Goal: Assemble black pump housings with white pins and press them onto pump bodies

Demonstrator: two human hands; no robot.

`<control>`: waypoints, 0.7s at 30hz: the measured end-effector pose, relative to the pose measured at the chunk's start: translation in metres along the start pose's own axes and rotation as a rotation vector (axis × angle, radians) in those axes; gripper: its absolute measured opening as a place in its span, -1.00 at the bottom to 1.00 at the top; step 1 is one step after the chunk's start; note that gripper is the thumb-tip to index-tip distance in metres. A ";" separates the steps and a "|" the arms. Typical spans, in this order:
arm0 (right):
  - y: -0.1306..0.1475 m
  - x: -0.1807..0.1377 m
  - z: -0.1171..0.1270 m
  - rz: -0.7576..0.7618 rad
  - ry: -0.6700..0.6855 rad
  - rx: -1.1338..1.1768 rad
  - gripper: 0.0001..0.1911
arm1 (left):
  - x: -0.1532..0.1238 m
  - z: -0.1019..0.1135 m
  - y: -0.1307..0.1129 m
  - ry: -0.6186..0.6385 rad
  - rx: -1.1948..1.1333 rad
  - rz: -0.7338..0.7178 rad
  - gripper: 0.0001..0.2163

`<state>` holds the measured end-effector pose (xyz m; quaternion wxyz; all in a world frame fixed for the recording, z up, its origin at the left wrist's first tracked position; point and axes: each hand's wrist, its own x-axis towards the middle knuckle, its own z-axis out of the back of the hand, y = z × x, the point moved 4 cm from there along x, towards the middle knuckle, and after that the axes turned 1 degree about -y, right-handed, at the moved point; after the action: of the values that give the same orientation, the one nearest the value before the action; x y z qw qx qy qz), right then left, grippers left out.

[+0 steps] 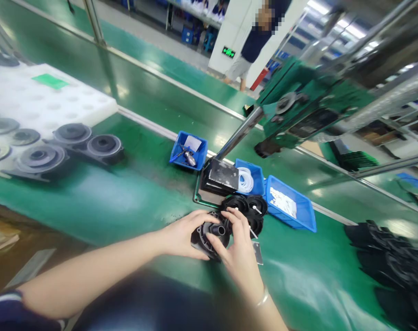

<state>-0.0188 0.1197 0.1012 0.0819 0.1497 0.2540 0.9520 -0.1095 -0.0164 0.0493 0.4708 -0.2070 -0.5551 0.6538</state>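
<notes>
Down the link, the left forearm (94, 276) I'm running slants in from the lower left, bare beyond its dark sleeve (7, 312). Its left hand (183, 237) is closed in a curved grip, digits arched. My right forearm (272, 317) rises from below, a pale band (263, 297) circling the wrist; the right hand (241, 250) faces its partner, fingers bent, thumb pointing left.

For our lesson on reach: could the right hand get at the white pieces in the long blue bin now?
Probably yes: the long blue bin looks open-topped and the black parts between look low, though the right hand is on a black housing.
</notes>
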 end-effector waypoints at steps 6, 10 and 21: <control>0.003 0.054 0.101 0.164 -0.352 0.036 -0.51 | 0.008 0.016 -0.033 -0.018 0.121 -0.019 -0.26; 0.023 0.128 0.195 0.340 -0.660 0.207 -0.46 | 0.046 0.051 -0.073 -0.098 0.178 -0.116 -0.30; 0.101 0.181 0.292 0.488 -0.661 0.467 -0.81 | 0.144 0.081 -0.050 -0.123 0.084 -0.020 -0.25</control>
<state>-0.1021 0.2087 0.4380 -0.1036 0.5143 0.3790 0.7623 -0.2220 0.0596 0.1560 0.4508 -0.1410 -0.5572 0.6830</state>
